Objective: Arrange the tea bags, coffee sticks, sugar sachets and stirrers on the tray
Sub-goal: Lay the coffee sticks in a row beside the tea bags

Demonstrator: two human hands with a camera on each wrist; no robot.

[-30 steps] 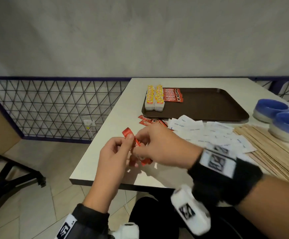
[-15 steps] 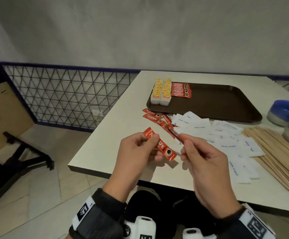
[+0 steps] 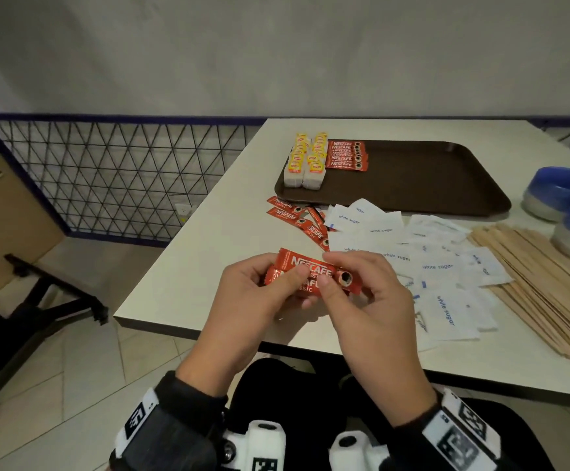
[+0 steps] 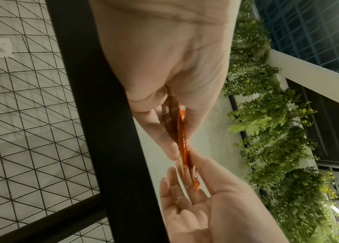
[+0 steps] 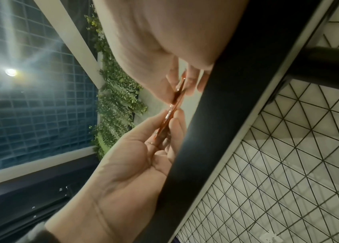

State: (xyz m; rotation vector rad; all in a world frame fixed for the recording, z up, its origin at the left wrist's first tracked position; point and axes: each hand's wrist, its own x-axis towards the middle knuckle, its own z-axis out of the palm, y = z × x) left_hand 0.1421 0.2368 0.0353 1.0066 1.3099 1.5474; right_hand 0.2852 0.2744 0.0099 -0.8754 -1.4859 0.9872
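Observation:
Both hands hold red coffee sticks [image 3: 310,275] side by side above the table's near left corner. My left hand [image 3: 263,294] pinches their left end, my right hand [image 3: 355,287] pinches the right end. Edge-on, the coffee sticks [image 4: 182,139] show between thumb and fingers in the left wrist view, and as thin coffee sticks [image 5: 172,108] in the right wrist view. The brown tray [image 3: 429,185] carries tea bags [image 3: 305,158] in two rows and a row of coffee sticks [image 3: 346,156] at its left end. Loose coffee sticks [image 3: 297,220], white sugar sachets [image 3: 429,263] and wooden stirrers [image 3: 541,287] lie on the table.
Two stacks of blue and white bowls [image 3: 569,212] stand at the right edge. A black wire-mesh fence [image 3: 107,178] runs left of the white table [image 3: 215,253]. A cardboard box [image 3: 1,215] and a black stand [image 3: 39,300] are on the tiled floor at left.
The right hand picked another coffee stick from the table and brought it to the one in the left hand. Both hands now hold the sticks together, side by side.

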